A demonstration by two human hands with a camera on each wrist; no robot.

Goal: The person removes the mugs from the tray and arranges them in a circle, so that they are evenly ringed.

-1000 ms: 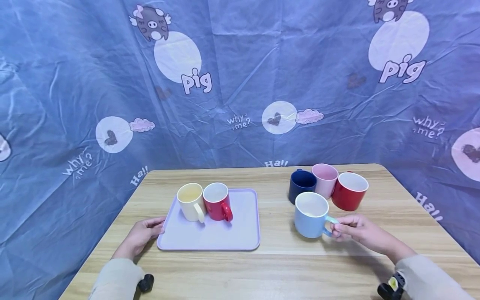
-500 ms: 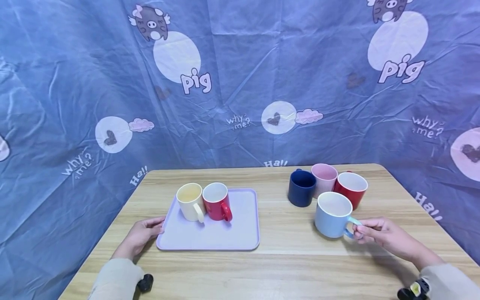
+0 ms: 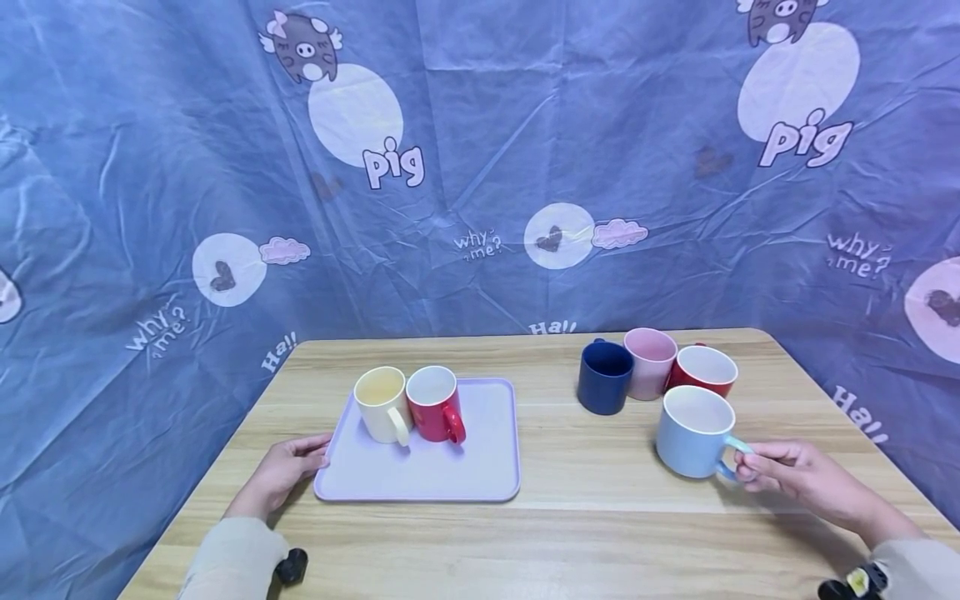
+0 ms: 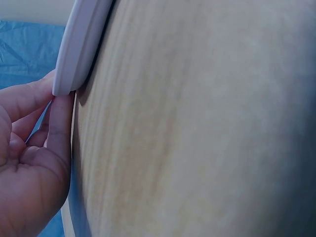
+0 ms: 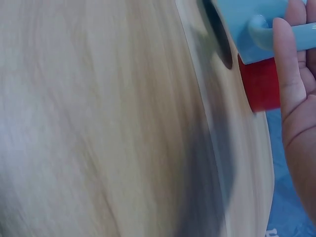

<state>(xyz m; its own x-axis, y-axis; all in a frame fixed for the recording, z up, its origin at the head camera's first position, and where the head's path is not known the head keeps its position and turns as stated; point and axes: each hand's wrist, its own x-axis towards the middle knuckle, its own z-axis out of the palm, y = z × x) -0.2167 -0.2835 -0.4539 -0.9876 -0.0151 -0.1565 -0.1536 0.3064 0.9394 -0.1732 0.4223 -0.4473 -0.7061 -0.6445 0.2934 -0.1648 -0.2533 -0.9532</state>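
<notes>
Tray point(image 3: 480, 475) holds cream mug point(image 3: 382, 404), red mug point(image 3: 437, 403); both empty.

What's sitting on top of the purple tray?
Two mugs stand on the tray: a cream mug and a red mug, side by side near its back. The tray under the mugs is covered. The left hand touches its corner.

Navy mug point(image 3: 604, 377), pink mug point(image 3: 649, 362) and red mug point(image 3: 702, 369) stand clustered.
</notes>
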